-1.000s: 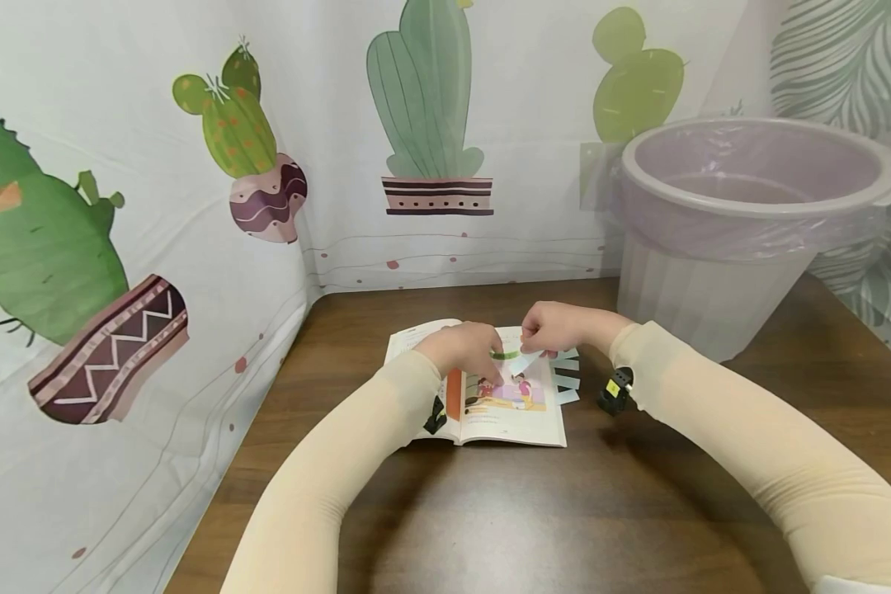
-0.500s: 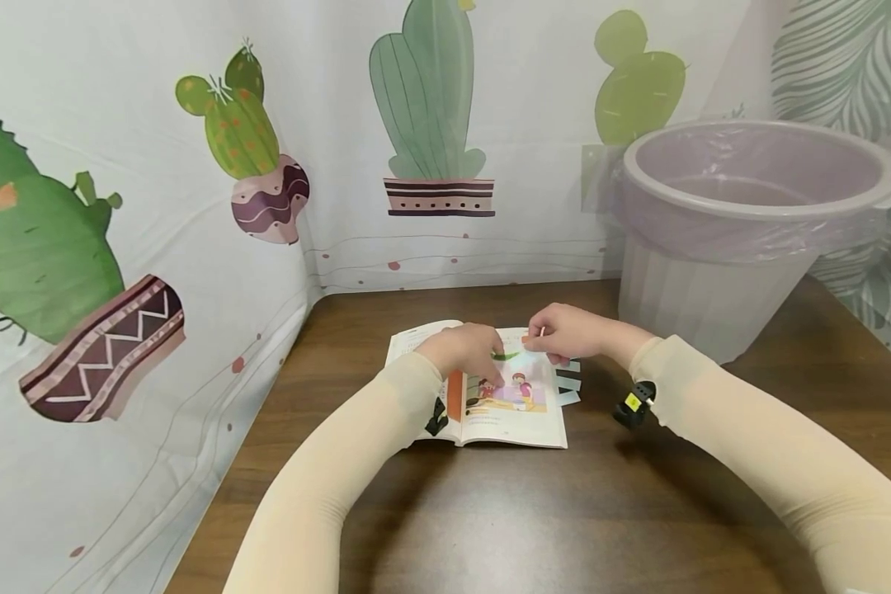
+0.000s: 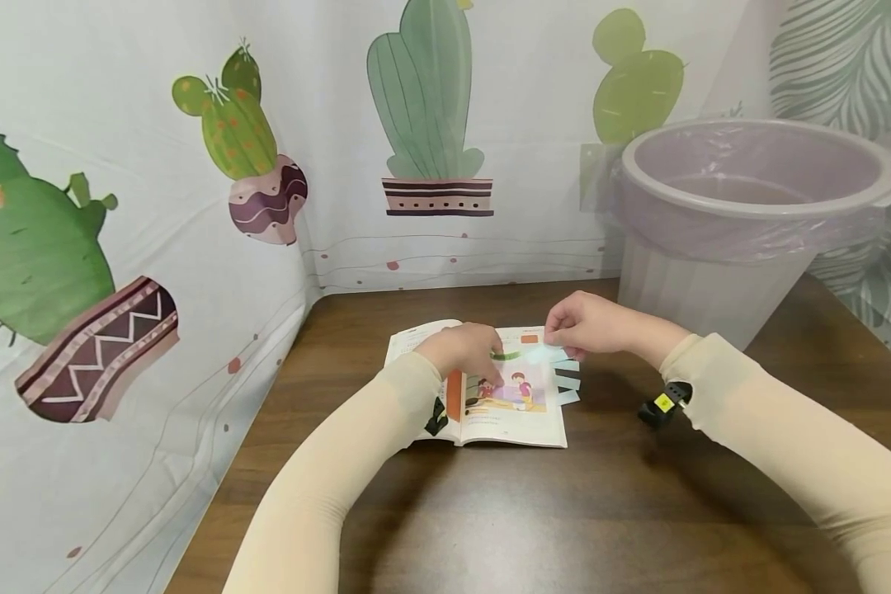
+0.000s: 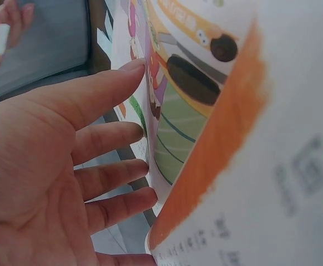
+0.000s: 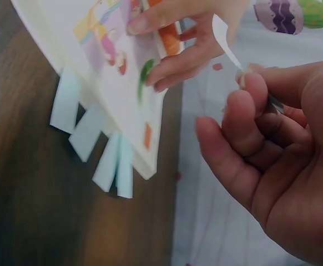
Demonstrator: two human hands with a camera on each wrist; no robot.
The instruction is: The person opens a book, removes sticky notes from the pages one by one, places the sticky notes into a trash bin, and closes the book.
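An open illustrated book (image 3: 520, 431) lies on the wooden table. My left hand (image 3: 469, 348) rests on it near the middle fold. In the left wrist view, the thumb and fingers of that hand (image 4: 45, 155) are spread and nearly straight, their tips on the page. Above the right page's outer edge, my right hand (image 3: 592, 323) pinches a pale blue paper strip (image 5: 225, 37) between thumb and index finger. The strip is curved and held off the page. Several similar pale blue strips (image 5: 67, 102) stick out from the book's right edge.
A large lidless bin (image 3: 694, 289) with a clear plastic liner stands at the table's back right, close behind the right forearm. A white curtain (image 3: 341, 99) printed with cacti hangs along the back and left. Dark wood tabletop (image 3: 475, 520) lies before the book.
My right hand has moved rightward with the strip, from over the picture to the page's outer edge. A small orange block on the page is now uncovered. My left hand stays put.
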